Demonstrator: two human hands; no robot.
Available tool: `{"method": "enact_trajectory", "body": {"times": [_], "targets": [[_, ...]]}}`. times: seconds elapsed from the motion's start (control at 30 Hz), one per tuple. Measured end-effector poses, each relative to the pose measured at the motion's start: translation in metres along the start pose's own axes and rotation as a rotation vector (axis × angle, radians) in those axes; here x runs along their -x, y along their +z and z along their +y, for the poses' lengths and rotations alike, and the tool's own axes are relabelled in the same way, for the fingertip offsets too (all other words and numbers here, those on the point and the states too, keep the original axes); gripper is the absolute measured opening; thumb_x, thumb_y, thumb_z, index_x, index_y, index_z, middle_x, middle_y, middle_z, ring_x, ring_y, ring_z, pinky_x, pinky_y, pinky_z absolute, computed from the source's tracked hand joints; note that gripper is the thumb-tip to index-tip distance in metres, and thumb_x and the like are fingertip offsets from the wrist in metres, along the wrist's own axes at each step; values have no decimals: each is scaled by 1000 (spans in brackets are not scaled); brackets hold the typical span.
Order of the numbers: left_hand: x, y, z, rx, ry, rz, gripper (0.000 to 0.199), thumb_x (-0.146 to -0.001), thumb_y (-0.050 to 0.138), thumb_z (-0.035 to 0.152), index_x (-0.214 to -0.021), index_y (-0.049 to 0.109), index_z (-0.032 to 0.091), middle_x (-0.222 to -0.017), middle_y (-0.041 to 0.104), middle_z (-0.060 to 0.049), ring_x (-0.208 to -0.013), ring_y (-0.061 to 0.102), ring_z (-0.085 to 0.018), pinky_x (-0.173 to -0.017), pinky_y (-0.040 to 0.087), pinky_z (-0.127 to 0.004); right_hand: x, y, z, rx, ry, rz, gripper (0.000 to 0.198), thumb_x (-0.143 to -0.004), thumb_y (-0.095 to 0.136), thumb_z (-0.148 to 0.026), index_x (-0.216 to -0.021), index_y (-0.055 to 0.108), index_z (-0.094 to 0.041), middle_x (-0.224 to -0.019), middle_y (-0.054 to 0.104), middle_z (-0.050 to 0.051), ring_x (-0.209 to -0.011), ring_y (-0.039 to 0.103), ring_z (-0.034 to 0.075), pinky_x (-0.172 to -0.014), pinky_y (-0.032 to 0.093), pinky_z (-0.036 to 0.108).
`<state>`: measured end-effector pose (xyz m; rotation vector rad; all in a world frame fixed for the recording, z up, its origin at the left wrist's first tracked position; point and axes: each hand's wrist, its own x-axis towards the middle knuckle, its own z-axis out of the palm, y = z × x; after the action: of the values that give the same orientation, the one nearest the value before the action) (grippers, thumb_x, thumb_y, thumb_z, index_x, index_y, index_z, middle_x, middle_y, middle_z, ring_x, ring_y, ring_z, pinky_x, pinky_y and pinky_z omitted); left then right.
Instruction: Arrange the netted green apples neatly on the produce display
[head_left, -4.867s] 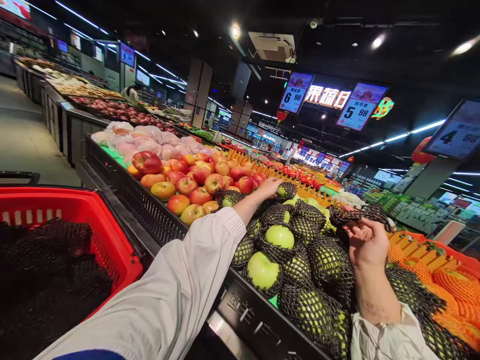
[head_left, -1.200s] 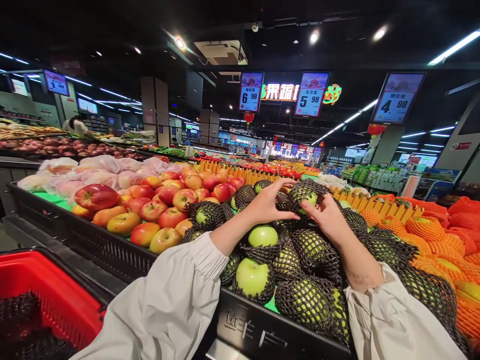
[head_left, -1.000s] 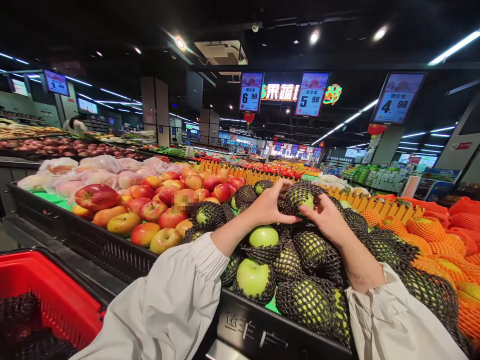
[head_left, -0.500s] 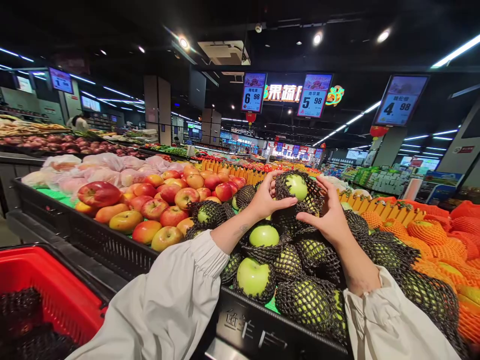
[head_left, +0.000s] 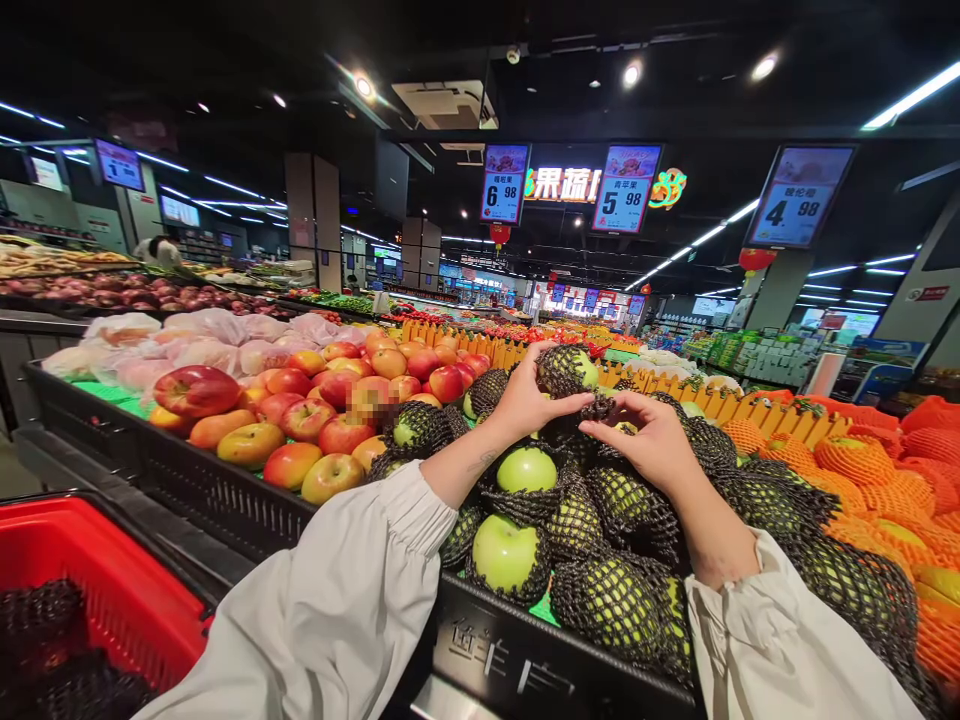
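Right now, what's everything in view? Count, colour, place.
held apple: one, green, black netting, in left hand
apple pile: many, green, mostly black netting, below hands
loose apples: many, red and yellow, left of pile
bagged fruit: several, pinkish, beyond loose apples
netted fruit: many, orange and red, right
crate: count unclear, black, beneath apples
basket: one, red, lower left
basket contents: count unclear, black, inside
price screens: several, blue, overhead
distant produce: uncounted, mixed colours, background
background person: one, light top, left
left hand: one, bare, around held apple
right hand: one, bare, beside held apple
sleeves: two, white, both arms
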<state>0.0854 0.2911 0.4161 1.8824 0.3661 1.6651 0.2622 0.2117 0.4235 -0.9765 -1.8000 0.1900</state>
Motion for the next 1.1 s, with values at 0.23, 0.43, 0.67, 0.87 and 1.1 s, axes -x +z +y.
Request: {"method": "enact_trajectory", "body": {"times": [0.23,0.43,0.67,0.87,1.1], "targets": [[0,-2,1,-68,-70,-108,70,-74,76,50,-124,39,18,-120,60,-12,-115,58,-26,-105,44,-42,1,0,-3,-167,-34,-12,36,-66,84,-48,-85,71,-20,-84,72,5,-78,68,22,-79,56,37],[0,-2,-4,-73,-151,-234,64,-79,71,53,-123,45,15,-129,58,-14,-125,54,-28,-111,39,-45,1,-1,-5,-162,26,21,35,-62,87,-46,-71,67,-19,-71,67,2,-66,61,17,-65,49,30],[3,-4,-7,129,-178,-439,83,-70,75,63,-129,40,15,-139,54,-18,-134,48,-32,-115,36,-46,2,0,-4,-176,86,80,40,-57,89,-44,-63,60,-18,-62,60,-1,-57,51,12,-57,40,26],[1,-9,-3,65,-82,-342,87,-63,87,43,-129,37,16,-131,59,-18,-123,59,-31,-109,44,-47,1,0,-1,-198,69,49,38,-61,88,-43,-73,62,-19,-72,64,1,-67,58,15,-64,46,28],[-20,-45,7,-119,-36,172,73,-68,80,45,-125,41,19,-124,65,-14,-111,65,-26,-99,51,-40,0,-1,0,-178,81,46,44,-75,77,-50,-104,64,-20,-98,70,8,-90,64,20,-73,51,31]]}}
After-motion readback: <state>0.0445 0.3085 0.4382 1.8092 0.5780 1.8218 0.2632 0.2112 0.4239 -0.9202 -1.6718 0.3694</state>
